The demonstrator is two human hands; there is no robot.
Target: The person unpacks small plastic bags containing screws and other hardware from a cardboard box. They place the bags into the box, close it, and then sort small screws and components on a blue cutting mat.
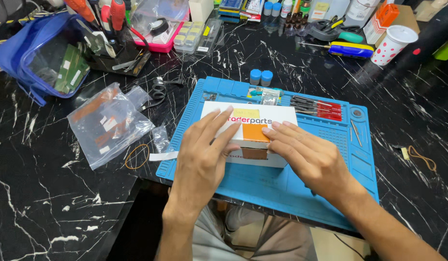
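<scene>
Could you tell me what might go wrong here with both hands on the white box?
The white box sits near the blue mat's front, close to the table edge; a push from the left hand or right hand might slide it off. Shoved backward, it could scatter the red-handled tools.

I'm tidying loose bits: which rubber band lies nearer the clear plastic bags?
The rubber band left of the blue mat, beside the plastic bags; the other rubber band lies far right.

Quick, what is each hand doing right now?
Left hand: open, fingers flat on the white box, not gripping it.
Right hand: open, fingertips pressing the orange label on the box.
</scene>
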